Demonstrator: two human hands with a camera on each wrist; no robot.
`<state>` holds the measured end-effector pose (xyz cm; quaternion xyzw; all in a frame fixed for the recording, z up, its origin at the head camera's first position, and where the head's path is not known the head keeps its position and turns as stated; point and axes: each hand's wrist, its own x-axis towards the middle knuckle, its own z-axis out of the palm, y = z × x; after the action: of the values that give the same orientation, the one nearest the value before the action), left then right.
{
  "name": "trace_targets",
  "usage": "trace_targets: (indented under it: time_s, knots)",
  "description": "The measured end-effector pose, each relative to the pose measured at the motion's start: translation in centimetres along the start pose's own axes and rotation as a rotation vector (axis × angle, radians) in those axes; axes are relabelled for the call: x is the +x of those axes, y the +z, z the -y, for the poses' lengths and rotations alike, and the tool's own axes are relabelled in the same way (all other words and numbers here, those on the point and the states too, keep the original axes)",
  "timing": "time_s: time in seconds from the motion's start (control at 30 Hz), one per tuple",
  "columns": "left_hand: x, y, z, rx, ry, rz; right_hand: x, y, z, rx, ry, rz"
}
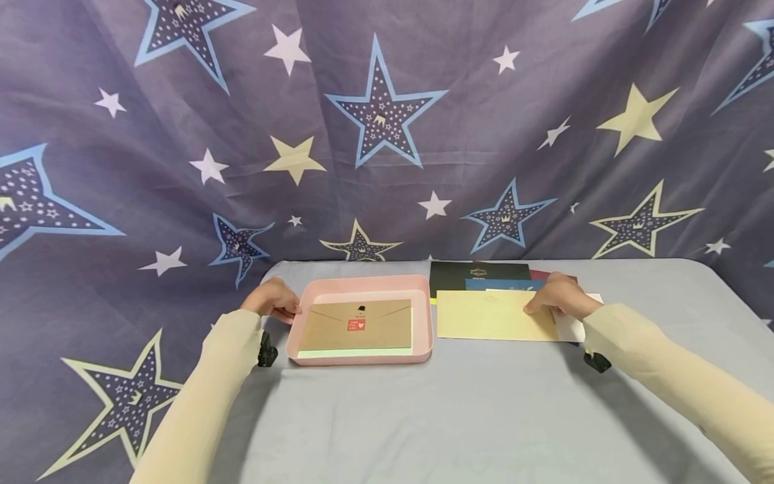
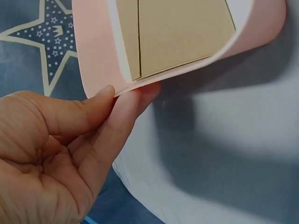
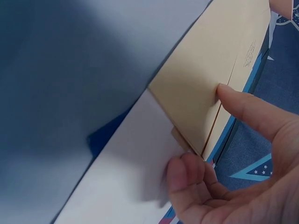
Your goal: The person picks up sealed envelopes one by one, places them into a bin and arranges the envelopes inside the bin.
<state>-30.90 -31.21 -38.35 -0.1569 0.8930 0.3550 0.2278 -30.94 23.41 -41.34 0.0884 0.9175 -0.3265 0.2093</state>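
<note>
Signs, no clearly legible words
The brown envelope (image 1: 338, 336) bears a black hat (image 1: 361, 308) and red label (image 1: 356, 325) with white heart; print on yellow envelope (image 1: 484, 319) and black envelope (image 1: 450, 275) is too small.

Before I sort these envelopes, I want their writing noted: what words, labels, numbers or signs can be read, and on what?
"JUST FOR YOU", probably, beside a white heart: red sticker on the brown envelope.
Print below the black hat, same envelope: too small to read.
Print on the black envelope, blue envelope and yellow envelope: too small or blurred to read.
</note>
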Motion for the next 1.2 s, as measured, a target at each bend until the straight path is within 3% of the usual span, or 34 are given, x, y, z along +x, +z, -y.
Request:
trace_targets:
  time_s: [0.17,0.4,0.8,1.2]
  knots:
    - [0.2,0.2,-0.1,0.04,-0.02,-0.042,-0.1,0.2,0.2,0.01,-0.001,-0.013]
    - [0.0,0.0,0.4,0.041,-0.005,-0.01,-0.8,0.4,0.3,0.051,-0.021,-0.02]
    - [0.3,-0.3,1.0,0.018,0.011,-0.02,-0.2,0.4,0.2,0.08,0.007,-0.028]
    - [0.6,-0.1,0.8,0.011,0.005,-0.024,-0.2,0.2,-0.3,0.117,-0.022,-0.021]
